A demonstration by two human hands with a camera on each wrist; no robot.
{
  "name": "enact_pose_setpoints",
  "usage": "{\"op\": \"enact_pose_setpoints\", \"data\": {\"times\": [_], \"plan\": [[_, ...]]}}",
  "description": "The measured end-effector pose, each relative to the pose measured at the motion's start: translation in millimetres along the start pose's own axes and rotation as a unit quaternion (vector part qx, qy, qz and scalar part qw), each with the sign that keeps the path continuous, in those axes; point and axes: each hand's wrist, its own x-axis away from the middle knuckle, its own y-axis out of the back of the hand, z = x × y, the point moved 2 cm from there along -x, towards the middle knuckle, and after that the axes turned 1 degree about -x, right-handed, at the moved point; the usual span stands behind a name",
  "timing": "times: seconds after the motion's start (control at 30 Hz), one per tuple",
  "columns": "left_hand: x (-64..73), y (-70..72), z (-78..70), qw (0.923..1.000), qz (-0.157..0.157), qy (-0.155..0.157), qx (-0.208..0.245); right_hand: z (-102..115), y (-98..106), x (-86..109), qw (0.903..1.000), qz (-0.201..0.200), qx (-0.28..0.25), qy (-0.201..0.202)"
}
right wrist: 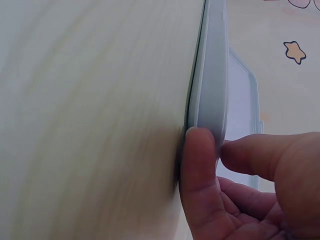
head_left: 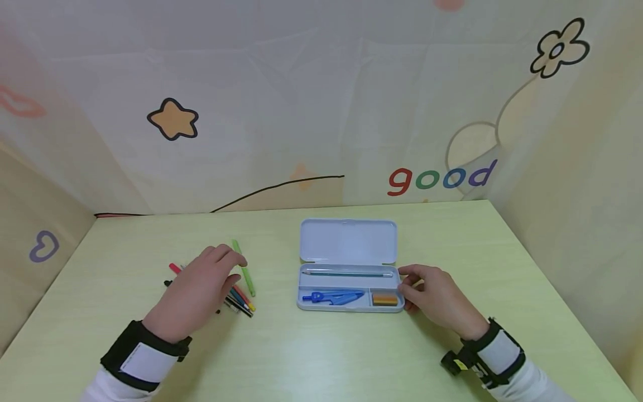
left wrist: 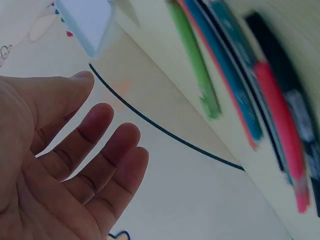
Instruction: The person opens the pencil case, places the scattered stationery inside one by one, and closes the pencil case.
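Observation:
A pale pencil case (head_left: 311, 306) lies with its lid (head_left: 349, 241) raised behind it. Inside are a pencil (head_left: 351, 274) in the rear compartment, a blue compass (head_left: 334, 297) at the front left, and an orange-brown eraser (head_left: 384, 300) at the front right. My right hand (head_left: 434, 293) holds the case's right end, thumb and a finger at its wall (right wrist: 212, 95). Above a group of pens my left hand (head_left: 196, 293) hovers with relaxed fingers, holding nothing. The group has a light green pen (head_left: 244, 271), a red pen (left wrist: 280, 115) and a black pen (left wrist: 280, 60); the hand partly hides it.
All of this rests on a pale wooden table (head_left: 311, 357). Printed cloth (head_left: 321, 128) hangs behind the table and along both sides. Each wrist wears a black strap, and a small camera (head_left: 454, 363) sits on the right one.

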Motion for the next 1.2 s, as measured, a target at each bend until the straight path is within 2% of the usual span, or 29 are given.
{"op": "enact_pose_setpoints", "data": {"times": [0.33, 0.53, 0.8, 1.2], "plan": [[32.6, 4.3, 51.0, 0.9984, 0.025, 0.05, -0.009, 0.0, 0.2, 0.4, 1.0, 0.0, 0.0, -0.001], [49.7, 0.4, 72.9, 0.9969, 0.046, 0.061, -0.021, -0.3, 0.3, 0.5, 1.0, -0.001, -0.001, -0.002], [60.0, -6.4, 82.7, 0.9953, 0.068, 0.059, -0.034, -1.0, 0.3, 0.8, 1.0, -0.002, 0.002, -0.002], [62.1, -14.2, 90.4, 0.9932, 0.085, 0.062, -0.05, 0.5, -0.1, 0.4, 1.0, -0.002, -0.001, -0.002]]}}
